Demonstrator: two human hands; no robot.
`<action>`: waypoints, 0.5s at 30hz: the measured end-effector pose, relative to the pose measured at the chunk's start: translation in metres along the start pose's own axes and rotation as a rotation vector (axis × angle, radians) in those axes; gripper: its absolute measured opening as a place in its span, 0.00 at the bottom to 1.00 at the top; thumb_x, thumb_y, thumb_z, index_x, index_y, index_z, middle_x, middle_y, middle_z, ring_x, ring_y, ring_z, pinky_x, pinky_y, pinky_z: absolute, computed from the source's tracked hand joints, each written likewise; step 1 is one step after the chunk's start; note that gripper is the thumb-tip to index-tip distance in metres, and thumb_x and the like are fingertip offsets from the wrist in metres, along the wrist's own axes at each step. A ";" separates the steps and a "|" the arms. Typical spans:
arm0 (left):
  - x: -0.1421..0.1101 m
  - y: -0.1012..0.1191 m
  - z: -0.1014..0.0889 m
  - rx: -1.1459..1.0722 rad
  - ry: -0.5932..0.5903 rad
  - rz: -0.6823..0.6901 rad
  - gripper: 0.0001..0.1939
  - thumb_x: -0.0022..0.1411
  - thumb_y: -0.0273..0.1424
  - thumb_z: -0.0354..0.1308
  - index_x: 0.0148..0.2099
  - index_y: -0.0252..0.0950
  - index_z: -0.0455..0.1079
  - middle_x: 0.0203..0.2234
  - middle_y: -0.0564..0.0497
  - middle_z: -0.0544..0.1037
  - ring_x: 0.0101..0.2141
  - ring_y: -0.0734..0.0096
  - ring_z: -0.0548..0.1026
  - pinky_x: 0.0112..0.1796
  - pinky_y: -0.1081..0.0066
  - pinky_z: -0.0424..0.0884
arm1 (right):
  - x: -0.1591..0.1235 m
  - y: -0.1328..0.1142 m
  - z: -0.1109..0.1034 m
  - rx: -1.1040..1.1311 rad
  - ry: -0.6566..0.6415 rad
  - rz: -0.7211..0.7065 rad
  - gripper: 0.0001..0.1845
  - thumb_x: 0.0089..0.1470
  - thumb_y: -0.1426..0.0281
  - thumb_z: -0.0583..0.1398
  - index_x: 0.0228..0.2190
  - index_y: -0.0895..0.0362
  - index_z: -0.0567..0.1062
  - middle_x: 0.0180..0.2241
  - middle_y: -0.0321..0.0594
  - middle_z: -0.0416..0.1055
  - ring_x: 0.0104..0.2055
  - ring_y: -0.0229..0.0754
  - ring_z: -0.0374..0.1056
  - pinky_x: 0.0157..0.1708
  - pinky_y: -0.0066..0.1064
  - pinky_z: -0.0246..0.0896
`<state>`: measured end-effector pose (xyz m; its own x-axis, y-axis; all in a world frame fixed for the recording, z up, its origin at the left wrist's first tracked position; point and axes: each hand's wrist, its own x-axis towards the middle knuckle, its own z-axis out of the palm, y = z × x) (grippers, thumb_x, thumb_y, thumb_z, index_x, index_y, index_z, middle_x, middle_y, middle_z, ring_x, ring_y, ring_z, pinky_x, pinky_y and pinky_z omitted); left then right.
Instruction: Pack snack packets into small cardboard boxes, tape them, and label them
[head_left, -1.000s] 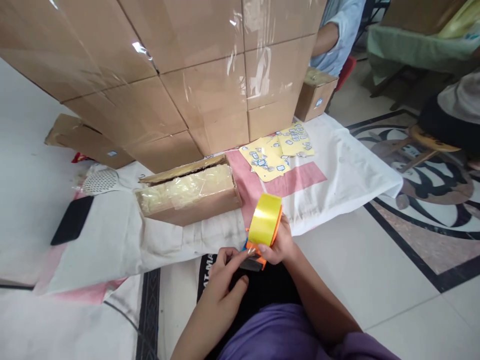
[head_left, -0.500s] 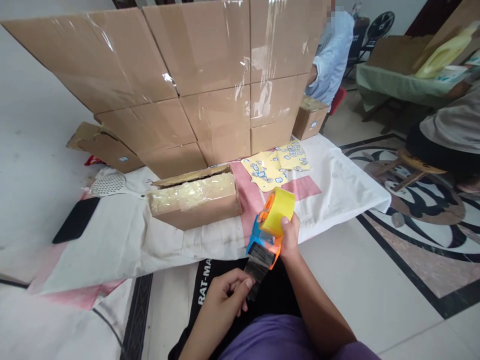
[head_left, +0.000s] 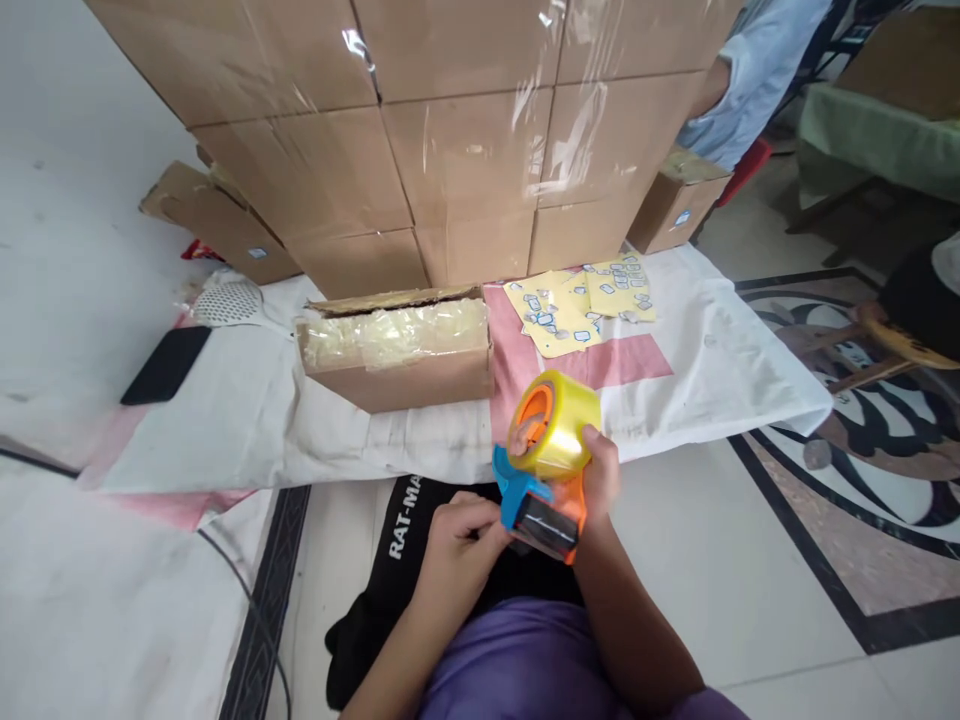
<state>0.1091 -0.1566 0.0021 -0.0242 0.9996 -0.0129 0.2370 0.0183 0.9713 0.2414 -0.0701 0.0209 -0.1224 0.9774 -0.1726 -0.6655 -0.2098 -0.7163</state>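
Note:
My right hand (head_left: pixel 601 472) is wrapped round a blue and orange tape dispenser (head_left: pixel 517 490) loaded with a thick yellow roll of packing tape (head_left: pixel 566 425). I hold it above my lap, just off the table's front edge. My left hand (head_left: pixel 463 548) is closed in a pinch at the blue side of the dispenser, at the tape's loose end, though the fingers partly hide what they grip. Behind them on the cloth stands a cardboard box (head_left: pixel 405 378), its top covered with shiny clear tape.
A tall wall of taped cardboard (head_left: pixel 465 150) rises at the back. Yellow paper pieces (head_left: pixel 559 310), a black phone (head_left: pixel 166 365) and a white slotted ladle (head_left: pixel 229 302) lie on the white cloth (head_left: pixel 712 350). Another person's sleeve (head_left: pixel 772 80) shows behind the cardboard.
The strip of tape stretched between my left hand and the dispenser has become much shorter, and the hand is now close beside the dispenser. My view has tilted downward.

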 end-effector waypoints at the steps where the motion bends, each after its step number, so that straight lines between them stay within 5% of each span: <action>1: 0.000 0.003 0.003 -0.004 0.006 0.048 0.25 0.66 0.42 0.60 0.19 0.36 0.70 0.13 0.56 0.64 0.21 0.75 0.63 0.30 0.71 0.60 | -0.002 -0.002 0.001 0.019 -0.022 0.050 0.18 0.47 0.51 0.63 0.31 0.53 0.75 0.22 0.40 0.72 0.34 0.56 0.75 0.33 0.46 0.75; 4: -0.002 0.013 0.006 -0.014 0.014 0.127 0.28 0.67 0.45 0.60 0.18 0.36 0.68 0.13 0.55 0.66 0.22 0.74 0.64 0.32 0.70 0.62 | -0.009 -0.007 0.003 0.040 -0.076 0.186 0.19 0.48 0.50 0.61 0.29 0.52 0.73 0.24 0.43 0.73 0.37 0.57 0.75 0.34 0.46 0.75; 8: -0.002 0.027 0.001 -0.053 -0.036 0.059 0.31 0.67 0.52 0.58 0.17 0.38 0.69 0.10 0.54 0.64 0.22 0.72 0.62 0.31 0.68 0.61 | -0.023 -0.008 0.004 0.061 -0.084 0.343 0.24 0.52 0.45 0.56 0.27 0.53 0.73 0.24 0.43 0.72 0.35 0.54 0.75 0.32 0.44 0.75; 15: -0.004 0.042 -0.005 -0.033 -0.062 0.043 0.34 0.66 0.57 0.55 0.16 0.40 0.68 0.09 0.54 0.67 0.19 0.71 0.59 0.33 0.64 0.60 | -0.038 -0.006 0.012 0.098 -0.042 0.356 0.27 0.58 0.45 0.53 0.29 0.54 0.74 0.24 0.42 0.73 0.28 0.47 0.72 0.26 0.36 0.72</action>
<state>0.1137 -0.1602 0.0441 0.0462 0.9988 0.0156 0.2048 -0.0248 0.9785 0.2412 -0.1062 0.0394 -0.3879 0.8444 -0.3696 -0.6430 -0.5352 -0.5479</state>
